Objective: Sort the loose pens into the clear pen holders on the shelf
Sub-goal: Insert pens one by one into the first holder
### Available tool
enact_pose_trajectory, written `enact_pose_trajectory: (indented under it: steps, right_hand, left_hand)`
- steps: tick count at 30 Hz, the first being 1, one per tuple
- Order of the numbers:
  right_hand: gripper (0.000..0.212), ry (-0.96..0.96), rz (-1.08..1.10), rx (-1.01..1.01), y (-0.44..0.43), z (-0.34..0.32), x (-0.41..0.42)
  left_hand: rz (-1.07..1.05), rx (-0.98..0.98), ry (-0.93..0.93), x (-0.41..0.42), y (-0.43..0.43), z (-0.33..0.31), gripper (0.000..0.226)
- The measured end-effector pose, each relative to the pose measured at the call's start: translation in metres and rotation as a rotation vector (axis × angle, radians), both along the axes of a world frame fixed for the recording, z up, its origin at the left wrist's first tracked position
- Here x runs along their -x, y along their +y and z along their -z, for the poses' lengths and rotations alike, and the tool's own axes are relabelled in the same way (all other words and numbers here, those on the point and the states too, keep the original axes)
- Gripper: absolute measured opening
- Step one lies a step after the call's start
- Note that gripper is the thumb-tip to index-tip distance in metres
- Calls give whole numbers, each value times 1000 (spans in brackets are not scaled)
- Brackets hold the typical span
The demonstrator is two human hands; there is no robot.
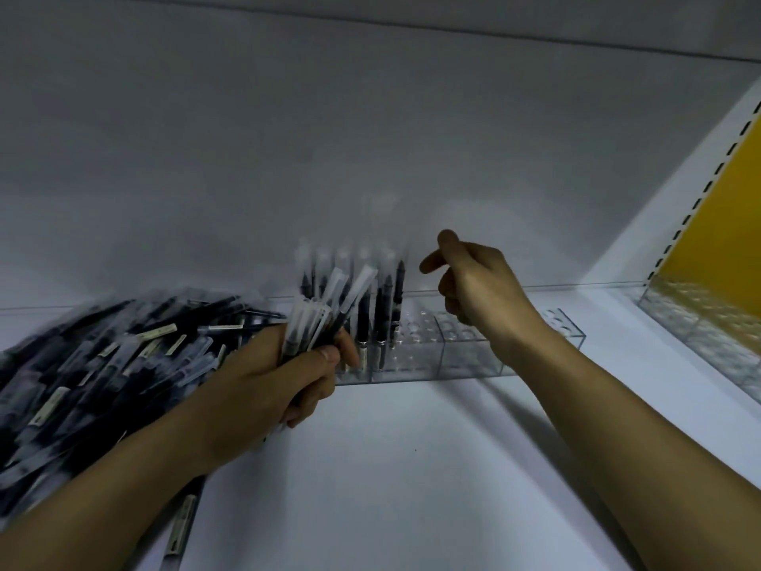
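A white shelf (pixel 412 467) meets a pale back wall (pixel 370 138), with a yellow panel (pixel 724 208) at the right. Loose pens (pixel 103 364) lie heaped at the left. The left hand (pixel 284 381) grips a bunch of pens (pixel 317 315). The right hand (pixel 473 282) hovers slack and empty over the clear pen holders (pixel 432 348).

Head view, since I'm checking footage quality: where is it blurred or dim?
Head view: dim overall; pen pile at left blurred by motion; caps of the standing pens fade into the wall; clear holder faint against the shelf.
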State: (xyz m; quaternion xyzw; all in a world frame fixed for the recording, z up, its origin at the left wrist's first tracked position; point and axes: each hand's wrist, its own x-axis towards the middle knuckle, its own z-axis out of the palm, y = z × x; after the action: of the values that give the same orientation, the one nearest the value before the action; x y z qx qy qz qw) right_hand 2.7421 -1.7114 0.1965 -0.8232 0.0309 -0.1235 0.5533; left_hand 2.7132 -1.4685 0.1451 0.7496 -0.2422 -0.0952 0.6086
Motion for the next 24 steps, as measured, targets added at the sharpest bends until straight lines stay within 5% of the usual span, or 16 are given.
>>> enact_pose_trajectory:
  steps: [5, 8, 13, 24]
  right_hand:
    - [23, -235, -64, -123, 13, 1, 8]
    - [14, -347, -296, -205, 24, -4, 24]
    - [10, -336, -585, -223, 37, -5, 42]
    - [3, -408, -338, -477, 19, -14, 27]
  left_hand:
    - [-7, 22, -16, 3, -1, -6, 67]
    - [-7, 59, 0, 6, -1, -7, 67]
    - [35, 60, -4, 16, -3, -16, 31]
    - [-8, 17, -18, 16, -4, -18, 33]
